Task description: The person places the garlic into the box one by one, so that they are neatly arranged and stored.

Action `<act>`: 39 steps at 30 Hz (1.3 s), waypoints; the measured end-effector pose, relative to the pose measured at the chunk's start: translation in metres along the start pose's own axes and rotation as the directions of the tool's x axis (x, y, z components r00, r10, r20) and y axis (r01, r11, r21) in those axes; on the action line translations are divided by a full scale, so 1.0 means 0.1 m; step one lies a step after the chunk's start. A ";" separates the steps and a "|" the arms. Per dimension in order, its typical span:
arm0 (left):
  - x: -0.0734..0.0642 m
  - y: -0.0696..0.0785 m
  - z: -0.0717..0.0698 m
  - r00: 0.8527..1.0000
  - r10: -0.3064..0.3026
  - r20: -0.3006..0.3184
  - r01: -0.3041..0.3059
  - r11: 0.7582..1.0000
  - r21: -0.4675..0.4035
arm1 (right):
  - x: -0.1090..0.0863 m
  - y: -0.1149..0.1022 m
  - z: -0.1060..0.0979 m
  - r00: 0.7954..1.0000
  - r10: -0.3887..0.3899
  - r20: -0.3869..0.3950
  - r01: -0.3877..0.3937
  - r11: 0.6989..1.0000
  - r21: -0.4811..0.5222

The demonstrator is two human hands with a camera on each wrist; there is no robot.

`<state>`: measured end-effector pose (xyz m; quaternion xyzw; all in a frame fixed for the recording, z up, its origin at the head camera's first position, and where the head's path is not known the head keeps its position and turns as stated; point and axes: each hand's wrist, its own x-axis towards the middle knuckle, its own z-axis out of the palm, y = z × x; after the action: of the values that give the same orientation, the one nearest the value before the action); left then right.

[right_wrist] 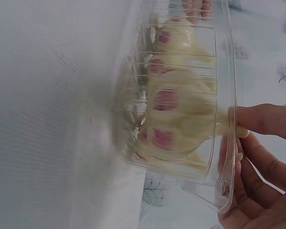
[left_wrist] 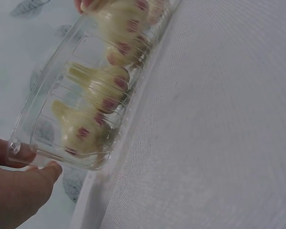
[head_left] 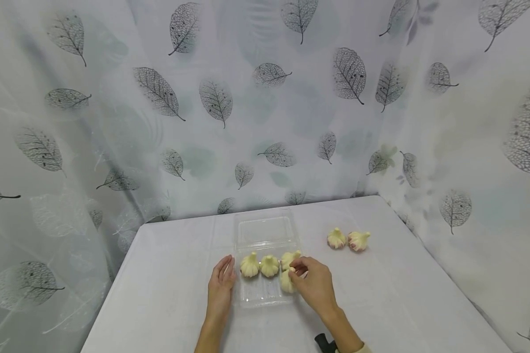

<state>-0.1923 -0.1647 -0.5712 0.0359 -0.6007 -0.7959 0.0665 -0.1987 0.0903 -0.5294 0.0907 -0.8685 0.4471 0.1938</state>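
A clear plastic clamshell box [head_left: 260, 295] lies on the table with its lid folded back. Several garlic bulbs sit inside, including a left bulb [head_left: 249, 265], a middle bulb [head_left: 269, 266] and a back right bulb [head_left: 288, 260]. My right hand [head_left: 314, 284] pinches the stem of the front right garlic bulb [head_left: 287, 282] between thumb and fingertips, over the box's right wall. My left hand [head_left: 222, 287] rests against the box's left side, fingers extended; in the left wrist view its thumb [left_wrist: 50, 171] is at the box corner. Purple patches mark the bulbs [right_wrist: 166, 100].
Two more garlic bulbs, one pale [head_left: 336, 239] and one purple-streaked [head_left: 358, 240], lie on the white table [head_left: 402, 294] right of the box. Behind the raised lid [head_left: 265, 230] hangs a leaf-patterned curtain [head_left: 247, 122]. A black object [head_left: 324, 342] shows beside the right wrist.
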 end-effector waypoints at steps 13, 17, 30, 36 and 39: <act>0.01 -0.05 -0.03 1.000 0.016 0.014 -0.016 1.000 -0.002 | -0.03 0.03 0.01 0.999 0.020 0.043 -0.018 0.999 -0.045; 0.01 -0.04 -0.02 1.000 0.024 0.016 -0.024 1.000 -0.005 | -0.03 0.04 0.01 0.999 0.021 0.046 -0.019 0.999 -0.044; 0.01 -0.02 -0.02 1.000 -0.001 -0.001 0.001 1.000 -0.006 | 0.00 0.05 -0.09 0.998 -0.004 0.062 0.007 0.999 -0.052; 0.01 -0.02 -0.02 1.000 -0.004 0.008 0.004 1.000 0.003 | 0.04 0.05 -0.16 0.998 0.000 0.057 0.002 0.999 -0.037; 0.01 -0.02 -0.02 1.000 0.002 0.010 -0.002 1.000 0.003 | 0.08 0.07 -0.20 0.999 0.011 0.047 -0.009 1.000 -0.027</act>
<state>-0.1935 -0.1658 -0.5738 0.0315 -0.6023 -0.7950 0.0645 -0.2031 0.1106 -0.5207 0.0942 -0.8792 0.4341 0.1724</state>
